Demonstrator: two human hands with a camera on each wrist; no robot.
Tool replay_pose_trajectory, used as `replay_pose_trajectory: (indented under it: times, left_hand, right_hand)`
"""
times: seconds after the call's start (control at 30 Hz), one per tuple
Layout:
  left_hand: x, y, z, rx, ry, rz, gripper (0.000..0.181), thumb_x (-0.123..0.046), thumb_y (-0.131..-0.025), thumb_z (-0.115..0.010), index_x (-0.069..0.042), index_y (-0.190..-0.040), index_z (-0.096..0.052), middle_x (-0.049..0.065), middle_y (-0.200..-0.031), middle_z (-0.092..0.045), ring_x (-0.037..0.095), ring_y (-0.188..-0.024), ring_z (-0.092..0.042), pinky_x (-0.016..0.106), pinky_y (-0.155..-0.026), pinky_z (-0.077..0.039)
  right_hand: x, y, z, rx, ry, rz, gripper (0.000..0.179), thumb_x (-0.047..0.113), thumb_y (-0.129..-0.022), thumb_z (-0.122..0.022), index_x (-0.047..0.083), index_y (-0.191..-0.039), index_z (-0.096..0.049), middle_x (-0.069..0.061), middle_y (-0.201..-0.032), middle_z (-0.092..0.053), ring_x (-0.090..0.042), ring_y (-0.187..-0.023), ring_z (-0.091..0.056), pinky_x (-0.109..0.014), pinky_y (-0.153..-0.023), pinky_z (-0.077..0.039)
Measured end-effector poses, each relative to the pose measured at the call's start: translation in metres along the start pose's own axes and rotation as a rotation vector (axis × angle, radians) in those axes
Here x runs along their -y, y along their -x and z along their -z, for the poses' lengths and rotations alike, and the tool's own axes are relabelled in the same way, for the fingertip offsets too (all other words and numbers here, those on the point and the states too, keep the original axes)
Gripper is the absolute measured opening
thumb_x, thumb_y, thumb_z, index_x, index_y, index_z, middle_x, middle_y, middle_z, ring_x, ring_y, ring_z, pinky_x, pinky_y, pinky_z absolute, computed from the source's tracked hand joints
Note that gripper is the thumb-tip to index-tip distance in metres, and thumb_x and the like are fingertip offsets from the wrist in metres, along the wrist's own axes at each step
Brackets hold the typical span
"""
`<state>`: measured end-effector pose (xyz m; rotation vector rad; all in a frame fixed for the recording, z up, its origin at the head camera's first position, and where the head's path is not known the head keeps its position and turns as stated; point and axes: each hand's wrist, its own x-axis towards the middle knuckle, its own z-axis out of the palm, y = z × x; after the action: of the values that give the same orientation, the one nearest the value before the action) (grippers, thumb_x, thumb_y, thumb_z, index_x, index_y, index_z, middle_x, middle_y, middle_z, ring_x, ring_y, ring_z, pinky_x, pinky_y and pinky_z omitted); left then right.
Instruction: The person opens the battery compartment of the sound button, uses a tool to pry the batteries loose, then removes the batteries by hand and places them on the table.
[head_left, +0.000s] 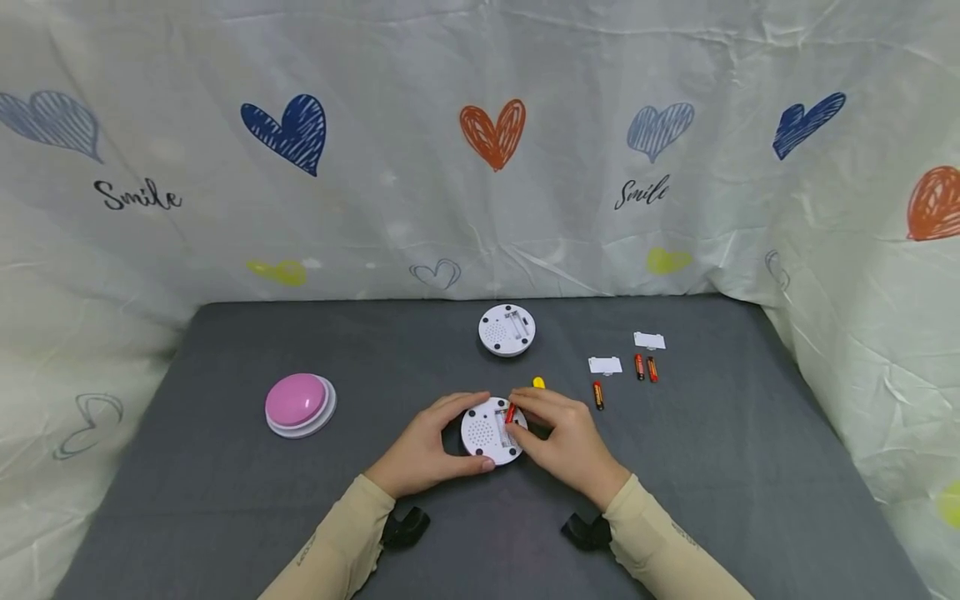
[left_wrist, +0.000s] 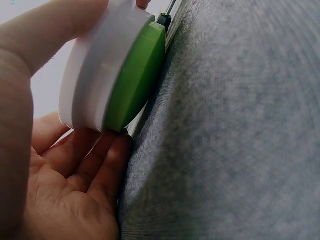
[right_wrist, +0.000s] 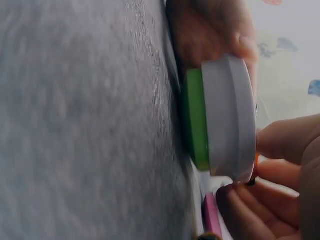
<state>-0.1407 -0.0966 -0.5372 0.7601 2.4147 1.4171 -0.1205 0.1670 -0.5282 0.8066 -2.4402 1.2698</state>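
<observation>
A round white push button (head_left: 482, 429) with a green cap (left_wrist: 137, 80) lies upside down, cap against the table. Its underside faces up with the battery slot uncovered. Thumb and fingers of my left hand (head_left: 431, 446) grip it around the left side of its rim. My right hand (head_left: 566, 437) pinches a red battery (head_left: 510, 413) at the slot, one end tilted up. In the right wrist view, the right fingertips (right_wrist: 267, 142) are at the edge of the button's base, and the battery is mostly hidden behind them.
Another upturned white button (head_left: 507, 331) stands behind, its battery slot uncovered. A pink-capped button (head_left: 300, 404) sits upright at left. To the right lie two white battery covers (head_left: 605, 366) and several loose batteries (head_left: 597, 395). A small yellow object (head_left: 538, 382) shows behind my right hand.
</observation>
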Motion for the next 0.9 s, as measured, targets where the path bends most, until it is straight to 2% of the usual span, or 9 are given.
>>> replay_pose_trajectory:
  times: [0.1, 0.3, 0.43, 0.57, 0.7, 0.9]
  left_hand:
    - [-0.001, 0.000, 0.000, -0.006, 0.003, -0.012, 0.091, -0.041, -0.084, -0.097, -0.018, -0.162, -0.056, -0.001, -0.158, -0.057, 0.024, -0.149, -0.050, 0.057, -0.122, -0.039]
    - [0.000, 0.000, 0.000, -0.010, 0.006, -0.022, 0.090, -0.039, -0.084, -0.098, -0.018, -0.161, -0.056, -0.002, -0.157, -0.057, 0.023, -0.148, -0.051, 0.055, -0.122, -0.040]
    - [0.000, 0.001, 0.000, -0.012, 0.009, -0.011, 0.091, -0.040, -0.083, -0.098, -0.019, -0.161, -0.057, -0.003, -0.157, -0.057, 0.022, -0.149, -0.050, 0.055, -0.123, -0.039]
    - [0.000, 0.001, 0.000, -0.010, 0.010, -0.007, 0.091, -0.040, -0.083, -0.098, -0.019, -0.161, -0.057, -0.003, -0.158, -0.057, 0.023, -0.150, -0.049, 0.055, -0.124, -0.038]
    - [-0.001, 0.001, 0.000, -0.008, 0.015, -0.006, 0.091, -0.040, -0.083, -0.098, -0.019, -0.161, -0.057, -0.002, -0.158, -0.057, 0.024, -0.150, -0.049, 0.055, -0.124, -0.037]
    - [-0.002, 0.002, 0.001, -0.011, 0.020, -0.007, 0.091, -0.039, -0.083, -0.098, -0.018, -0.161, -0.057, -0.001, -0.158, -0.057, 0.024, -0.150, -0.049, 0.056, -0.124, -0.037]
  right_hand:
    - [-0.003, 0.002, 0.004, -0.013, -0.028, -0.025, 0.046, 0.005, -0.092, -0.089, -0.002, -0.134, -0.074, -0.011, -0.133, -0.074, -0.023, -0.117, -0.075, -0.033, -0.094, -0.062]
    - [-0.012, 0.005, 0.019, -0.066, -0.012, -0.051, 0.049, 0.003, -0.092, -0.085, 0.003, -0.139, -0.071, -0.006, -0.134, -0.073, -0.024, -0.115, -0.073, -0.041, -0.100, -0.059]
    - [-0.020, 0.006, 0.030, -0.097, 0.002, -0.049, 0.047, 0.000, -0.092, -0.082, 0.003, -0.137, -0.073, -0.006, -0.135, -0.073, -0.025, -0.119, -0.071, -0.035, -0.107, -0.054]
    - [-0.031, 0.011, 0.044, -0.128, 0.064, -0.043, 0.043, 0.000, -0.091, -0.083, 0.001, -0.133, -0.075, -0.007, -0.134, -0.074, -0.027, -0.122, -0.070, -0.027, -0.111, -0.049]
    - [-0.045, 0.019, 0.062, -0.166, 0.119, -0.061, 0.040, -0.001, -0.089, -0.085, 0.000, -0.128, -0.077, -0.008, -0.130, -0.076, -0.028, -0.119, -0.071, -0.021, -0.108, -0.047]
    - [-0.061, 0.034, 0.086, -0.202, 0.133, -0.151, 0.042, -0.004, -0.087, -0.085, 0.004, -0.129, -0.078, -0.007, -0.125, -0.077, -0.028, -0.110, -0.071, -0.015, -0.102, -0.045]
